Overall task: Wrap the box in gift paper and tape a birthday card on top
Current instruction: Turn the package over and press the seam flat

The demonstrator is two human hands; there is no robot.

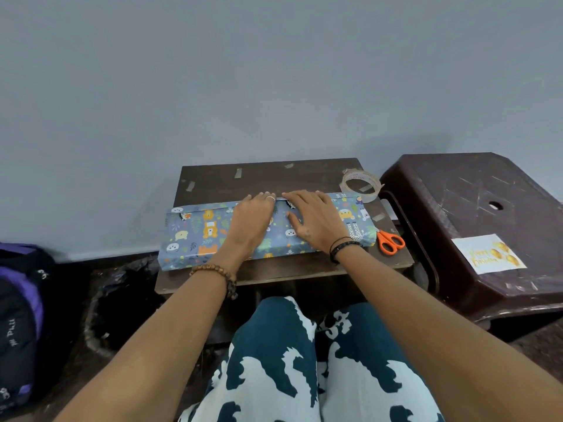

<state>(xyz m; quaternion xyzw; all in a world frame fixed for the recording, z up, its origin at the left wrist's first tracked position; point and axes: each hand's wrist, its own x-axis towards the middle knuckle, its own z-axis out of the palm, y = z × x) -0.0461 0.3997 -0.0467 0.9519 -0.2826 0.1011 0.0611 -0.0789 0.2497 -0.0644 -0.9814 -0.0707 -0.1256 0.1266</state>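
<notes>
One wrapped box (pixel 213 236) is laid across the desk (pixel 274 175), long, flat and judged stiff and light under thin, slippery, tear-prone paper; it is best taken at the two short ends, with the far seam left alone. That seam is pressed flat by the left hand (pixel 254 216) and right hand (pixel 313 220), fingers straight, nothing gripped. One tape roll (pixel 361 185) at 1 o'clock, one pair of scissors (pixel 390 241) at 3. One birthday card (pixel 489 254) is left on the stool (pixel 475 190), further out at 3.
</notes>
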